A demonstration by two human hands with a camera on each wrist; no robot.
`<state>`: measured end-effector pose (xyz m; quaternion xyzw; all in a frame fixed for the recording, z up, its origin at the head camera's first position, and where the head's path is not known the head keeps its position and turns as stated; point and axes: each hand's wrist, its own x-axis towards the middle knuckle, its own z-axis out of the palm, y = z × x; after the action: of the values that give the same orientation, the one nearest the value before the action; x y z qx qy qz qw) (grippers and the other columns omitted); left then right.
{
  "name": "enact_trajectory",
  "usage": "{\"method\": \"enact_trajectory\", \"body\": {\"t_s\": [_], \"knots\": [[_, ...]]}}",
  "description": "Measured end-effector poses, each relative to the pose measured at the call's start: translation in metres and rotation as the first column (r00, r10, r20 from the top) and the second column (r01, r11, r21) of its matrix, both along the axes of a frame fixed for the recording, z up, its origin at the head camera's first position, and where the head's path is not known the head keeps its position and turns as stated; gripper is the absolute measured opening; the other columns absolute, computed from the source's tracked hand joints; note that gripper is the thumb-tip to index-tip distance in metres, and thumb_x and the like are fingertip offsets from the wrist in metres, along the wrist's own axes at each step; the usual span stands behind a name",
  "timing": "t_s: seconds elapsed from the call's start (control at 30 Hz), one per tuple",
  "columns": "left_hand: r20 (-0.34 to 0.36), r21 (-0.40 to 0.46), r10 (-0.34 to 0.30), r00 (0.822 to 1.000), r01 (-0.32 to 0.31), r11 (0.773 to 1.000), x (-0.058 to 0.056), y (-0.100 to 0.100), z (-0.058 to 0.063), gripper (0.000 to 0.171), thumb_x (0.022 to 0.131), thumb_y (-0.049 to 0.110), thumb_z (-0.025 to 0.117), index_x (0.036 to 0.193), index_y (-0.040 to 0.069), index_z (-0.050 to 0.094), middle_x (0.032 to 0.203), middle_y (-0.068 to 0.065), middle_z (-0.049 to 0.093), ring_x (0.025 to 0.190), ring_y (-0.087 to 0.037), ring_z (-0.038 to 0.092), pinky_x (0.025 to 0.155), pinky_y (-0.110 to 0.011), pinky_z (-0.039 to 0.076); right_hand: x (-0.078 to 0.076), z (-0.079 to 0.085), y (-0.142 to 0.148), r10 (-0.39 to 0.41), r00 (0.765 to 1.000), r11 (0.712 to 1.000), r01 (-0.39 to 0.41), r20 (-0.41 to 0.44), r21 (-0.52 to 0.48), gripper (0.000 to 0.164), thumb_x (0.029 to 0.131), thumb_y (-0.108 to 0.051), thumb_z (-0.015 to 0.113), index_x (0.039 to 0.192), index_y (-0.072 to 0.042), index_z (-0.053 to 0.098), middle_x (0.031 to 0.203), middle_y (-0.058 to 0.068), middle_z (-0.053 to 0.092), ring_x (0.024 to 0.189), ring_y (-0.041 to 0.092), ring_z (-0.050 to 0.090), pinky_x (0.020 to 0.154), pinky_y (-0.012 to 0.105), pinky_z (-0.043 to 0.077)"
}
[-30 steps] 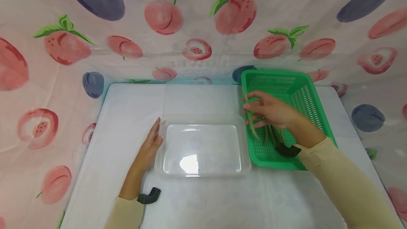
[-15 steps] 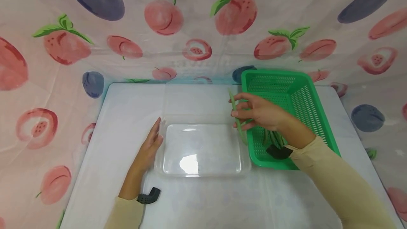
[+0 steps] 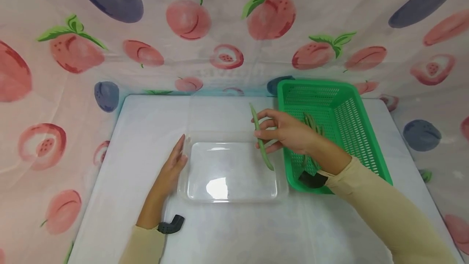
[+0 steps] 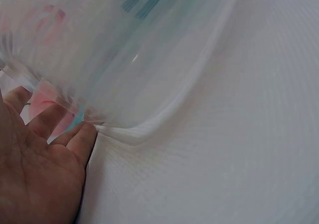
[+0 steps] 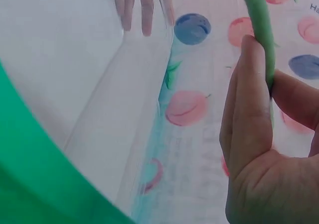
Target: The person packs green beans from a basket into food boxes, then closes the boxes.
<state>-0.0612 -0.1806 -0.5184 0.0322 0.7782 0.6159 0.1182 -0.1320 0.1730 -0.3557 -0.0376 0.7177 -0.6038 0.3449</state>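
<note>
My right hand (image 3: 283,130) pinches a single green bean (image 3: 263,150) between thumb and fingers, above the right side of a clear plastic container (image 3: 231,172). In the right wrist view the bean (image 5: 263,25) stands up past the fingertips. My left hand (image 3: 173,167) rests its straight fingers along the container's left side. The left wrist view shows that hand (image 4: 47,154) with its fingertips at the clear wall (image 4: 144,84). Several more green beans (image 3: 310,122) lie in a green basket (image 3: 370,146), partly hidden under the right forearm.
The basket stands on the right of the white table (image 3: 220,235), close beside the container. What looks like a clear lid is raised along the container's far side. A fruit-printed cloth (image 3: 154,31) rises behind the table. Each wrist carries a black strap piece (image 3: 172,225).
My right hand has moved left with the green bean, out of the basket and over the container. The left hand stays at the container's side.
</note>
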Motion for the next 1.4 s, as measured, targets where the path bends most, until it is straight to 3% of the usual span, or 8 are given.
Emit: {"method": "enact_trajectory", "body": {"t_s": [0.2,0.97,1.23,1.4], "knots": [[0.009,0.016,0.005,1.0,-0.005,1.0,0.0,0.001,0.0,0.062,0.108,0.03,0.042,0.161,0.049,0.015,0.173,0.004,0.01,0.156,-0.047,0.017,0.106,-0.075,0.034,0.0,0.002,-0.014,0.0,1.0,1.0,0.0,0.008,0.027,0.043,0.099,-0.014,0.068,0.136,-0.01,0.047,0.101,0.007,0.063,0.089,0.029,0.076,0.066,0.038,0.064],[-0.007,0.025,-0.015,1.0,0.015,1.0,-0.001,0.0,-0.003,0.063,0.109,0.027,0.042,0.161,0.048,0.015,0.173,0.006,0.01,0.157,-0.046,0.015,0.108,-0.074,0.033,-0.008,-0.011,-0.076,0.096,0.993,0.995,-0.097,0.068,0.016,0.037,0.098,-0.017,0.07,0.129,-0.014,0.05,0.101,0.011,0.068,0.081,0.025,0.075,0.067,0.041,0.064],[0.006,0.019,-0.003,1.0,0.003,1.0,-0.002,0.002,-0.004,0.062,0.108,0.029,0.043,0.161,0.05,0.016,0.173,0.006,0.01,0.155,-0.046,0.02,0.103,-0.069,0.043,-0.006,-0.017,-0.09,0.122,0.991,0.992,-0.123,0.061,0.008,0.036,0.099,-0.019,0.069,0.129,-0.015,0.051,0.102,0.01,0.069,0.086,0.03,0.075,0.072,0.046,0.064],[0.005,0.014,-0.002,1.0,0.002,1.0,-0.002,0.0,-0.004,0.063,0.108,0.029,0.042,0.161,0.049,0.015,0.173,0.005,0.01,0.155,-0.046,0.021,0.103,-0.068,0.043,-0.006,-0.021,-0.097,0.132,0.989,0.991,-0.133,0.061,0.014,0.037,0.098,-0.02,0.07,0.13,-0.016,0.051,0.103,0.009,0.069,0.084,0.025,0.074,0.075,0.049,0.063]]}}
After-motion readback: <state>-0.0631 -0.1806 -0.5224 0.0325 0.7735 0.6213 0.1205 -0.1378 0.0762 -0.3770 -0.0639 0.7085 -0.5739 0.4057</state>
